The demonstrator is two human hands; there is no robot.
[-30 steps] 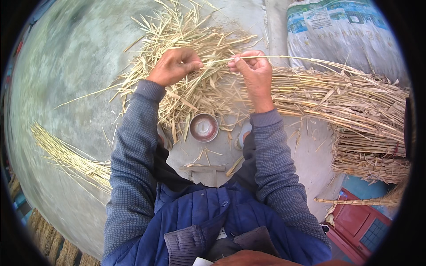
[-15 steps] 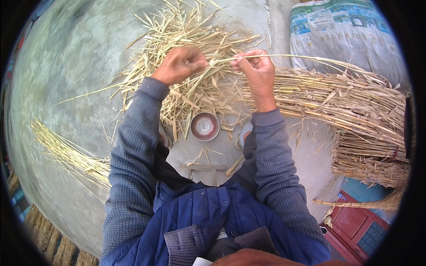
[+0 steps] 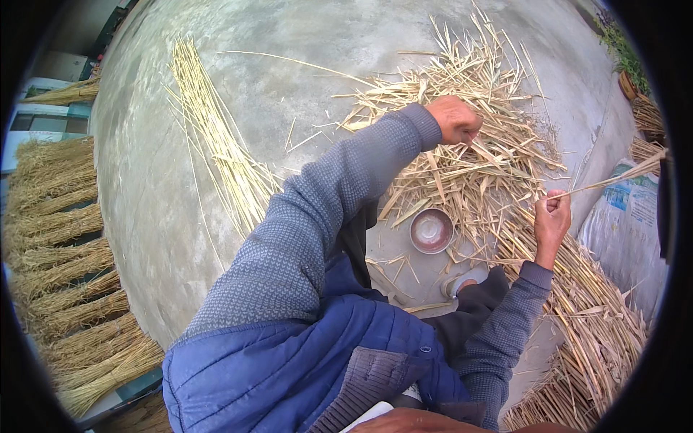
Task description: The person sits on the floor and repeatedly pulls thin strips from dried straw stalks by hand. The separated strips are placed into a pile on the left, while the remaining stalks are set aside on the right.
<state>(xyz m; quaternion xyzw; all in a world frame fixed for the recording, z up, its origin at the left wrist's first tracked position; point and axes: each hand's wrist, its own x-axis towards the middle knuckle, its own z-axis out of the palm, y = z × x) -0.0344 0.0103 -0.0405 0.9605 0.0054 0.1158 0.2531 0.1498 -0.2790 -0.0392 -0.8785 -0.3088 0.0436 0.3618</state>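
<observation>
My right hand (image 3: 551,221) pinches a thin dry stalk (image 3: 605,182), which runs off from the fingertips toward the far right. It is just above the near end of a thick bundle of dry stalks (image 3: 577,307). My left hand (image 3: 455,120) is curled over a loose heap of pale dry leaves (image 3: 473,177). Its fingers are closed, and whatever they may hold is hidden. Between my feet and the heap stands a small round metal bowl (image 3: 432,231), reddish inside.
A sheaf of pale yellow stalks (image 3: 216,133) lies on the concrete floor (image 3: 289,36) at left. Many tied straw bundles (image 3: 65,252) line the left edge. A white and blue sack (image 3: 621,224) stands at right, with a plant (image 3: 622,50) beyond it.
The view has swung left, so the floor things appear farther right. My hands have moved apart; the stalk that spanned between them is now in the right hand alone.
</observation>
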